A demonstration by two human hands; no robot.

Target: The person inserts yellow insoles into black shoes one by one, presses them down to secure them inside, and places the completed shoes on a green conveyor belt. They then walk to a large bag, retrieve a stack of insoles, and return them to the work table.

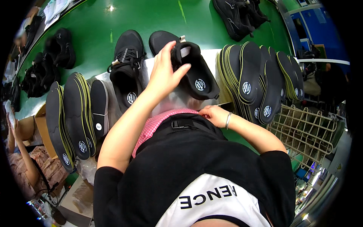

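A black lace-up shoe point(208, 72) lies in front of me on a pale shiny sheet point(162, 104), its opening toward me and a round white mark on the insole inside. My left hand point(164, 73) grips its left side, thumb at the opening and fingers along the upper. Left of it rests another black shoe point(128, 49), laces visible, with a similar insole mark. My right hand point(214, 115) is at the near table edge beside the pink checked cloth point(149, 126) at my waist. Its fingers are curled together; whatever they hold is hidden.
Black insoles with yellow-green edges stand in stacks at the right point(245, 72) and left point(77, 113). More black shoes sit on the green table point(159, 15), far left point(60, 47) and far right point(234, 17). A wire rack point(302, 130) stands at right; another person's arm point(28, 162) shows at left.
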